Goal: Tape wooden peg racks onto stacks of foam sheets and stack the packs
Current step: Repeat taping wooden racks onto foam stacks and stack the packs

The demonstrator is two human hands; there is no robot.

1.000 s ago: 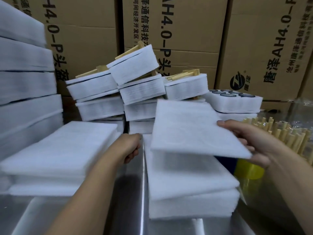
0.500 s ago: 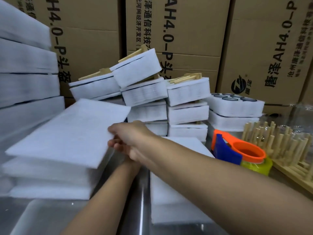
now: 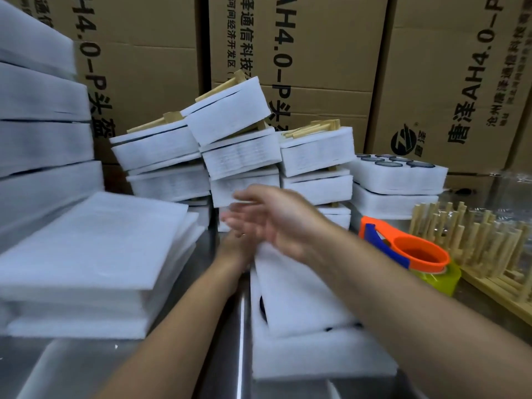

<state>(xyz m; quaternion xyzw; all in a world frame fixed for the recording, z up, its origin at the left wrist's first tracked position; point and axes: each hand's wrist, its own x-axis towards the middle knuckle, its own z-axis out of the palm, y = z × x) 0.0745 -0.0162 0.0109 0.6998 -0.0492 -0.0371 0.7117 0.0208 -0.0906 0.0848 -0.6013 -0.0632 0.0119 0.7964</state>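
The foam sheets (image 3: 302, 300) piled on the bench (image 3: 239, 355) just beneath the right hand (image 3: 276, 223), which hovers blurred, fingers spread and empty, look light, soft and floppy, probably best lifted by opposite edges; the left hand (image 3: 237, 246), mostly hidden under it, I cannot read.

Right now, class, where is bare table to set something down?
Bare table shows in front of the left foam stack and in the strip between it and the right foam stack. The back, with finished packs, is crowded.
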